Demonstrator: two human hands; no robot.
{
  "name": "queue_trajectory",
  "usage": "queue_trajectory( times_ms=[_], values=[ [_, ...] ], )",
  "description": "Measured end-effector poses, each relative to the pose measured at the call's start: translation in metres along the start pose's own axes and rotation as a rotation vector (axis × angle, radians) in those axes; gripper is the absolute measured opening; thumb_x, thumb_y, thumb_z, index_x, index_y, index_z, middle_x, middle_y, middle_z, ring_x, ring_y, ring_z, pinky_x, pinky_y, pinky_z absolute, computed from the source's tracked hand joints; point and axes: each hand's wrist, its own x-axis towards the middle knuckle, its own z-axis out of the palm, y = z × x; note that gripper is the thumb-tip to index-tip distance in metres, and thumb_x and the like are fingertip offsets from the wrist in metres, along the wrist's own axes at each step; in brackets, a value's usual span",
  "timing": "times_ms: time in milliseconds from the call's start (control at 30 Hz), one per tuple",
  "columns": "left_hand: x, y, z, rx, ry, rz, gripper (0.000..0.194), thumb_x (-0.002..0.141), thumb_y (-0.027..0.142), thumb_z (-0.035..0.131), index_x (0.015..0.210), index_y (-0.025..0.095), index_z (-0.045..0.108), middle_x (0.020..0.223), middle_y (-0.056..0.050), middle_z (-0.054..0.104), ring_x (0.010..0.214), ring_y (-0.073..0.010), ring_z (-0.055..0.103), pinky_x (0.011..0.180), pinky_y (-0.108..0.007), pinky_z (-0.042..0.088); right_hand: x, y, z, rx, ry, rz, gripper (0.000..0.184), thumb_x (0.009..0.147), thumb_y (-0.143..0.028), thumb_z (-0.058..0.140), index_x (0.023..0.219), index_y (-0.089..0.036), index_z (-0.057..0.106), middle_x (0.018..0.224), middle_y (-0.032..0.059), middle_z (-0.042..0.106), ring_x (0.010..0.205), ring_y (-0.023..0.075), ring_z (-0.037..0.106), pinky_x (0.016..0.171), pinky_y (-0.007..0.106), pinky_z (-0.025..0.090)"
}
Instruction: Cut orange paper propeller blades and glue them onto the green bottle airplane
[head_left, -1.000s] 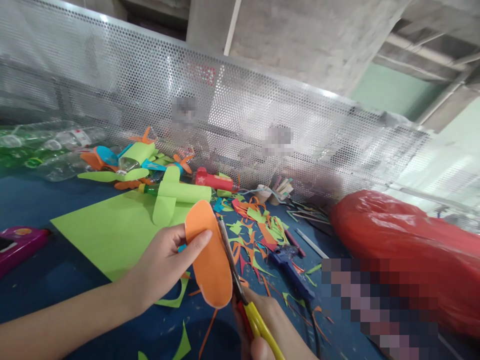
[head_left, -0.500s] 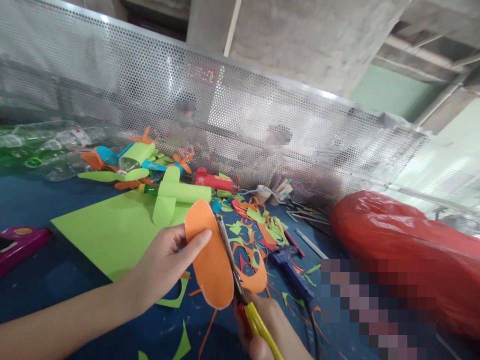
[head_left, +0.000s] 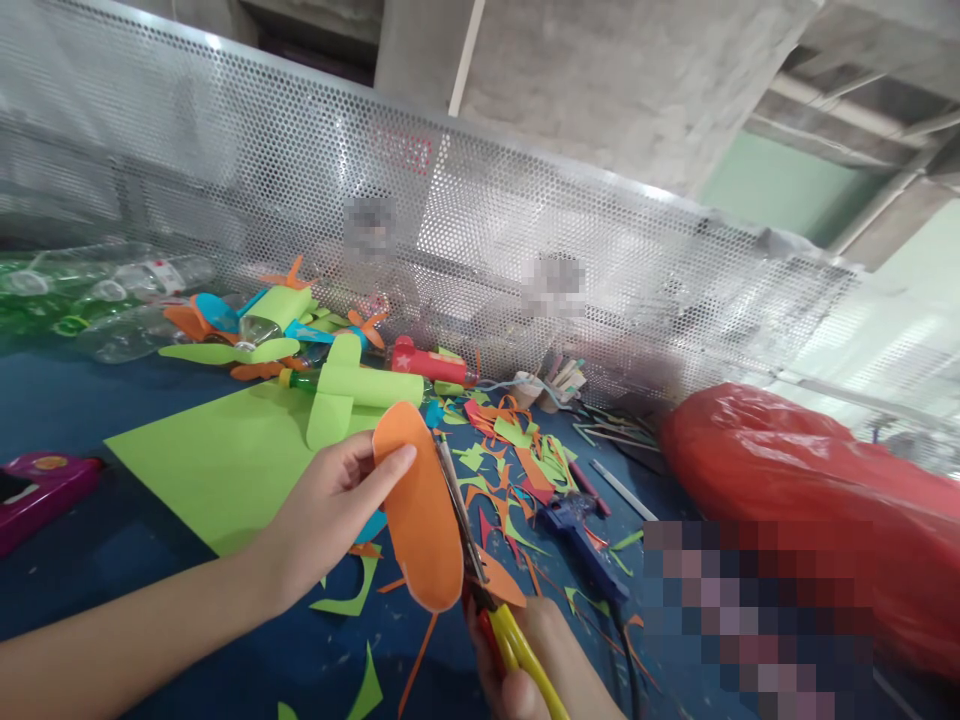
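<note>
My left hand (head_left: 337, 510) pinches an orange foam or paper oval (head_left: 421, 520) between thumb and fingers, holding it above the blue table. Closed around yellow-and-red handles, my right hand (head_left: 517, 650) holds scissors (head_left: 480, 590). Their blades point up along the oval's right edge. An orange offcut (head_left: 499, 580) shows beside the blades, just above my right hand. Behind the oval, a bottle wrapped in green (head_left: 367, 383) with wing shapes rests near a large green sheet (head_left: 217, 460).
Colourful scraps (head_left: 510, 450) cover the table's middle. A blue glue gun (head_left: 581, 540) with a cord lies to the right, before a big red plastic bag (head_left: 810, 480). Plastic bottles (head_left: 112, 285) lie at left, near a purple object (head_left: 45, 495). A perforated metal screen (head_left: 300, 150) stands behind.
The orange offcut right of the blades has dropped lower and shows less. The oval has shifted slightly, its lower end turned a little left. Both hands keep their hold.
</note>
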Motion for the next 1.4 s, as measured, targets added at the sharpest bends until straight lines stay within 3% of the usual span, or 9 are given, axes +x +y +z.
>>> queue_trajectory(
  times_ms=[167, 400, 633, 967, 1400],
  values=[
    [-0.001, -0.002, -0.001, 0.054, 0.014, -0.013, 0.029, 0.084, 0.046, 0.059, 0.089, 0.02, 0.069, 0.087, -0.004, 0.074, 0.082, -0.0223, 0.067, 0.069, -0.028, 0.052, -0.002, -0.001, -0.001, 0.008, -0.054, 0.045, 0.072, 0.069, -0.091, 0.02, 0.066, -0.021, 0.04, 0.057, -0.0019, 0.044, 0.05, 0.0109, 0.039, 0.045, 0.025, 0.03],
    [-0.003, -0.006, 0.0, 0.069, -0.002, -0.018, 0.024, 0.084, 0.043, 0.06, 0.082, 0.02, 0.068, 0.08, -0.001, 0.073, 0.079, -0.0201, 0.067, 0.066, -0.024, 0.051, 0.008, 0.009, -0.003, 0.127, -0.112, 0.06, 0.076, 0.06, -0.094, 0.029, 0.063, -0.021, 0.045, 0.051, -0.0001, 0.053, 0.047, 0.0131, 0.048, 0.043, 0.025, 0.031],
    [-0.007, -0.009, 0.0, 0.143, -0.038, 0.009, 0.027, 0.085, 0.044, 0.057, 0.078, 0.02, 0.067, 0.074, -0.001, 0.07, 0.07, -0.018, 0.063, 0.06, -0.024, 0.049, 0.007, 0.008, -0.005, 0.165, -0.059, 0.032, 0.072, 0.062, -0.092, 0.034, 0.068, -0.022, 0.043, 0.059, 0.0021, 0.061, 0.053, 0.0155, 0.053, 0.048, 0.026, 0.035],
    [-0.006, -0.008, 0.001, 0.083, -0.065, -0.013, 0.024, 0.086, 0.043, 0.059, 0.078, 0.021, 0.066, 0.076, 0.0, 0.07, 0.072, -0.017, 0.064, 0.06, -0.022, 0.049, 0.008, 0.002, 0.004, 0.084, 0.027, -0.118, 0.065, 0.076, -0.083, 0.027, 0.075, -0.021, 0.045, 0.05, -0.0051, 0.037, 0.045, 0.0113, 0.033, 0.041, 0.024, 0.033],
    [-0.005, -0.009, 0.001, 0.021, -0.057, -0.029, 0.022, 0.085, 0.041, 0.061, 0.077, 0.021, 0.068, 0.075, 0.0, 0.072, 0.073, -0.0163, 0.066, 0.062, -0.02, 0.049, 0.005, 0.004, 0.005, 0.111, 0.027, -0.042, 0.064, 0.074, -0.085, 0.03, 0.071, -0.021, 0.039, 0.051, -0.0068, 0.029, 0.041, 0.0083, 0.028, 0.034, 0.021, 0.025]
  ],
)
